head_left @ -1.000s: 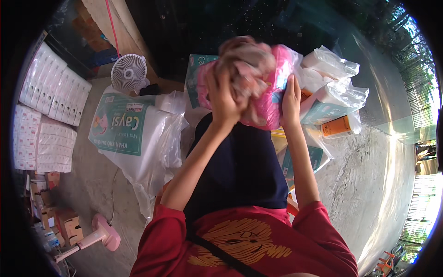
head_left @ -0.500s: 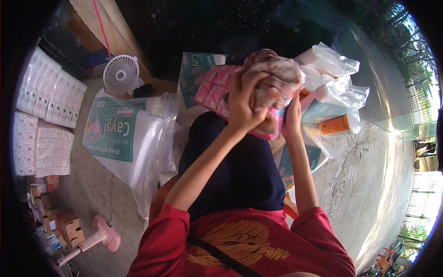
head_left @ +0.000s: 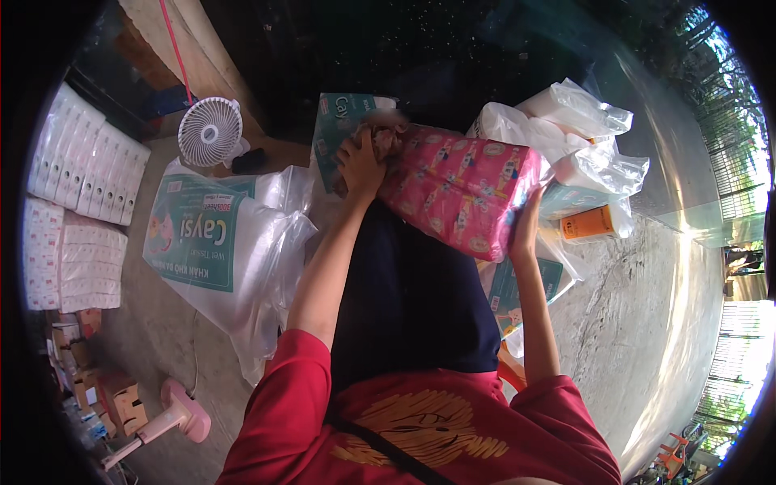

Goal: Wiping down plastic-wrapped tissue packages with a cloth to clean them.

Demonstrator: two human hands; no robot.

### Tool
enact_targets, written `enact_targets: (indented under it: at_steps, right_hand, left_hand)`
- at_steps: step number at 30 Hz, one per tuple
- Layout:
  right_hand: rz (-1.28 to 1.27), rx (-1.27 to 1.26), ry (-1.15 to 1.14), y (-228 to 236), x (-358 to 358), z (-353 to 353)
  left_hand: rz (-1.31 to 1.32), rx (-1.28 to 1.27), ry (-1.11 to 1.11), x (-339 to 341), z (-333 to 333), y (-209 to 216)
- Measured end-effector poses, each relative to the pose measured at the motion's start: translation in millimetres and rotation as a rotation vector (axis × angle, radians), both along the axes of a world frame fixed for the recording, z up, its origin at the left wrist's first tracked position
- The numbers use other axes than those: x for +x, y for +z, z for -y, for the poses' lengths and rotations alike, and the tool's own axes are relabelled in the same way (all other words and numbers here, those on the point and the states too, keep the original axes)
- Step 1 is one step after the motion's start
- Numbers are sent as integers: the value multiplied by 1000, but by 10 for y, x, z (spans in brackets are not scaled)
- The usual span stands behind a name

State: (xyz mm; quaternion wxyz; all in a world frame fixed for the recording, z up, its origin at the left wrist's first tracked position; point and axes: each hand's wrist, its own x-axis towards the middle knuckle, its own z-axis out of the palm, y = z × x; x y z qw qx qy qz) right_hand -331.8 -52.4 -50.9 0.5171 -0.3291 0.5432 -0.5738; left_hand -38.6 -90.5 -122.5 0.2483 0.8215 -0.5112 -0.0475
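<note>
A pink printed plastic-wrapped pack (head_left: 457, 190) lies tilted above my lap. My right hand (head_left: 527, 226) supports its right end, fingers along the side. At its left end, my left hand (head_left: 361, 168) grips a crumpled brownish-white cloth (head_left: 388, 137), partly blurred. The cloth touches or nearly touches the pack; I cannot tell which. Behind the left hand stands a clear-bagged pack with a green label (head_left: 330, 133).
A large bagged pack (head_left: 263, 218) with a green label lies at left, below a white fan (head_left: 210, 129). Several bagged packs (head_left: 586, 166) sit at right beside an orange-labelled one (head_left: 586, 222). White packs (head_left: 89, 162) are stacked far left; a pink-based stand (head_left: 190, 416) stands lower left.
My left hand has carried the cloth from the pack's right part to its left end. The pack has turned, showing its broad printed face, while my right hand stays on its right end.
</note>
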Motion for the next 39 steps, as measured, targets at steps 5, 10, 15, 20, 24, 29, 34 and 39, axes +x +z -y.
enact_targets:
  at_steps: [5, 10, 15, 20, 24, 29, 34, 39]
  right_hand:
    - [-644, 27, -3, 194, -312, -163]
    - [-809, 17, 43, 345, -370, -185]
    - [-876, 68, -90, 95, -77, -63]
    - [-1046, -1, -309, -146, 104, -56]
    - [-882, -175, -354, -137, 108, -62]
    - [-619, -237, -330, -98, -23, 19]
    - [-360, -194, -261, -247, -171, 172]
    - [-221, -252, -143, -198, -189, 187]
  left_hand:
    - [20, 15, -17, -31, -44, -51]
    - [11, -38, -11, -28, -66, -97]
    - [-72, -108, -20, -15, -184, -58]
    - [-287, -360, 64, 140, -244, 112]
    - [-405, -622, 108, 250, -234, 378]
    - [-478, -714, 48, 248, -294, 788]
    - [-632, -823, -216, 54, -429, 1044]
    - [-739, -754, -223, -134, -509, 1194]
